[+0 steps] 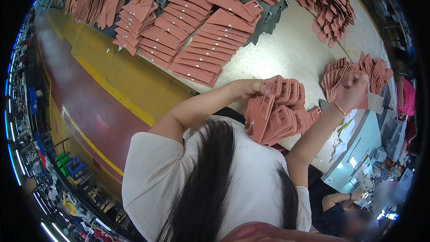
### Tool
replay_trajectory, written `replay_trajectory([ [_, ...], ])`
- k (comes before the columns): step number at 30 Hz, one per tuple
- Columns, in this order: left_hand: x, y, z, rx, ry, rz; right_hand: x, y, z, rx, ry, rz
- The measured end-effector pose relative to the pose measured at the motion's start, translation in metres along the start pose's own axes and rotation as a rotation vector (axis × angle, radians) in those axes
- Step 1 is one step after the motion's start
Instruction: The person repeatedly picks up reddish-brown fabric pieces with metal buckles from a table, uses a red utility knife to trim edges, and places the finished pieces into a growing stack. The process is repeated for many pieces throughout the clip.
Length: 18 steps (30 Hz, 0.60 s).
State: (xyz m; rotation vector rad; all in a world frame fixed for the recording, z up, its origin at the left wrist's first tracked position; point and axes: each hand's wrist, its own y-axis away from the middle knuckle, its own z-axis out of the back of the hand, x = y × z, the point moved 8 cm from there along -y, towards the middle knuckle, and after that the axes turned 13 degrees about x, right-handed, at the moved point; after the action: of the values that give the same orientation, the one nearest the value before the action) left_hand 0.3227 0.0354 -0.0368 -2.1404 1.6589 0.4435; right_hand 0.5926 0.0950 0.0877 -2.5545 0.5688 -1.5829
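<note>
Left hand [256, 88] pinching a bundle of pink buckled straps [281, 120] at the pale table's [264, 58] near edge.
The right hand [352, 87] is at a pile of pink pieces [333, 75]; it is blurred, so I cannot tell whether its fingers hold any. Beyond lie overlapping rows of pink straps [215, 38] beside green straps [270, 19]. Lower right, a co-worker's hand [357, 195] is near a sewing machine [363, 180].

No word or number is showing legibly, though small white labels [200, 59] are dotting the coral buckled straps [230, 19] that are lying in overlapping rows toward the left edge of the table [268, 58], any print appearing too small to read.
</note>
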Motion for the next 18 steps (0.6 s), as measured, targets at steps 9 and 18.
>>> replay_trajectory([
  [9,-0.035,-0.027,0.006,-0.13,-0.146,-0.176,-0.002,0.066,-0.004,-0.044,0.329,-0.187],
  [18,-0.052,-0.012,0.043,-0.671,-1.06,0.102,-0.04,0.135,0.0,-0.122,0.663,-0.269],
])
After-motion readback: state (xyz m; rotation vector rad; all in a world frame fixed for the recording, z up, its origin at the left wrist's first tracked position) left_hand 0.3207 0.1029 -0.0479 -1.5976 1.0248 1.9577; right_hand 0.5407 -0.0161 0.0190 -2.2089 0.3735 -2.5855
